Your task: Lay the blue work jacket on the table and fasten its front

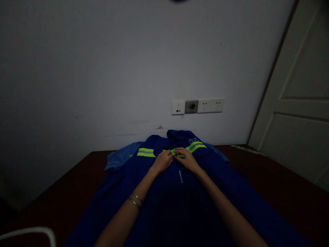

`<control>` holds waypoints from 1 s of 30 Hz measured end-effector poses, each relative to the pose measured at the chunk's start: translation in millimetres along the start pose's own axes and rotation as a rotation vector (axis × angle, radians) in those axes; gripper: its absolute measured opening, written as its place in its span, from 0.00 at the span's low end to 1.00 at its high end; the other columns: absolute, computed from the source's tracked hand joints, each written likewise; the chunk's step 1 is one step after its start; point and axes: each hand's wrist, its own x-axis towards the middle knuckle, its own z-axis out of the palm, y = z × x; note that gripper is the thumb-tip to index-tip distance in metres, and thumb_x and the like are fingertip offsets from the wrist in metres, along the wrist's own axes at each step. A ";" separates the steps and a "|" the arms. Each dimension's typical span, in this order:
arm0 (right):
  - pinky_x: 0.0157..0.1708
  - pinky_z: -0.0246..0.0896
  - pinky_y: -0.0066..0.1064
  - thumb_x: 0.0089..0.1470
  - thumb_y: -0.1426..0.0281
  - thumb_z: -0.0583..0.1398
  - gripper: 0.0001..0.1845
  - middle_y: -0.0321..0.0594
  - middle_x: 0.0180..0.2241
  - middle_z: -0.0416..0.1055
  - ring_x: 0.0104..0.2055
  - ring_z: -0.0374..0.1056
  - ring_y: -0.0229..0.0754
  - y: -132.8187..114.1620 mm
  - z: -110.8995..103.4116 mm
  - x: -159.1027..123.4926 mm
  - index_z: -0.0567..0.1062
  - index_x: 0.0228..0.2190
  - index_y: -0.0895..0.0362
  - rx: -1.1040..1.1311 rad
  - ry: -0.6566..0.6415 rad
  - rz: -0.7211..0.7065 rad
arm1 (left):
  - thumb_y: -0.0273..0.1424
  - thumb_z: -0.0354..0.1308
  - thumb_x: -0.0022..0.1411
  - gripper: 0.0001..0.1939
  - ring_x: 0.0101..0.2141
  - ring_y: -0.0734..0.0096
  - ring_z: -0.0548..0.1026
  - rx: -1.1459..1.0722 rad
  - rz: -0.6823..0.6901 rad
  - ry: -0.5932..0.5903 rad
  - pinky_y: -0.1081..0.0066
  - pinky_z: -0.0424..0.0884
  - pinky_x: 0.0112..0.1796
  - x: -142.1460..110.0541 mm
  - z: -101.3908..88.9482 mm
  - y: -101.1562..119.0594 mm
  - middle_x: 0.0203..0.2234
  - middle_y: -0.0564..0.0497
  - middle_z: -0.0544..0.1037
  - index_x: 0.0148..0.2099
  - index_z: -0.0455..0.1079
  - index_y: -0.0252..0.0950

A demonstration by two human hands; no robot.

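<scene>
Both left hand (163, 161) (fingers curled) and right hand (187, 159) (fingers slightly parted) meet on the blue work jacket (167, 178); grip indeterminable. Even tension should keep its reflective stripe (197, 146) level.

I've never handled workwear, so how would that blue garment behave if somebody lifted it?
Probably floppy: the blue garment lies spread out with soft folds, so it would likely sag. Its reflective strips may bend a little more stiffly, being bands laid over cloth. Rolling seems unlikely, since it lies spread out.
</scene>
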 end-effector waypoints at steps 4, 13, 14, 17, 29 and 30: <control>0.49 0.55 0.37 0.46 0.71 0.58 0.15 0.43 0.45 0.67 0.47 0.62 0.41 -7.3 3.3 1.8 0.74 0.39 0.55 -0.002 -0.035 -0.015 | 0.29 0.44 0.62 0.12 0.37 0.70 0.68 -0.084 0.013 -0.035 0.71 0.64 0.40 -4.3 -17.9 1.6 0.35 0.46 0.68 0.40 0.68 0.34; 0.45 0.57 0.35 0.47 0.70 0.57 0.13 0.42 0.38 0.72 0.42 0.65 0.40 -17.6 6.1 1.8 0.74 0.37 0.57 -0.055 -0.037 0.002 | 0.27 0.48 0.59 0.10 0.33 0.75 0.69 -0.301 -0.011 0.038 0.77 0.63 0.35 -4.1 -39.4 0.3 0.33 0.49 0.70 0.35 0.71 0.33; 0.44 0.57 0.34 0.47 0.69 0.58 0.13 0.41 0.38 0.72 0.41 0.65 0.40 -18.3 5.3 1.8 0.74 0.37 0.57 -0.048 -0.028 0.006 | 0.27 0.49 0.58 0.09 0.32 0.76 0.68 -0.329 -0.018 0.044 0.77 0.63 0.35 -3.4 -41.3 -1.2 0.32 0.49 0.70 0.35 0.72 0.33; 0.43 0.58 0.33 0.46 0.67 0.59 0.14 0.41 0.37 0.73 0.41 0.66 0.41 -21.5 1.6 1.9 0.75 0.36 0.57 -0.013 -0.009 0.039 | 0.27 0.51 0.57 0.09 0.31 0.76 0.68 -0.396 -0.041 0.067 0.78 0.63 0.33 -2.1 -47.3 -4.5 0.32 0.50 0.70 0.34 0.72 0.33; 0.35 0.61 0.29 0.46 0.64 0.57 0.13 0.41 0.30 0.75 0.33 0.69 0.40 -33.7 2.5 1.8 0.76 0.31 0.59 0.115 0.019 0.202 | 0.31 0.56 0.53 0.10 0.32 0.75 0.70 -0.660 -0.231 0.089 0.76 0.65 0.33 -2.4 -38.7 -14.7 0.33 0.50 0.73 0.38 0.73 0.34; 0.35 0.61 0.29 0.46 0.64 0.57 0.13 0.41 0.30 0.75 0.33 0.69 0.40 -33.7 3.8 1.7 0.76 0.30 0.59 0.118 0.024 0.213 | 0.31 0.57 0.53 0.10 0.32 0.74 0.70 -0.670 -0.248 0.087 0.75 0.65 0.34 -2.7 -36.9 -15.6 0.33 0.49 0.74 0.38 0.73 0.34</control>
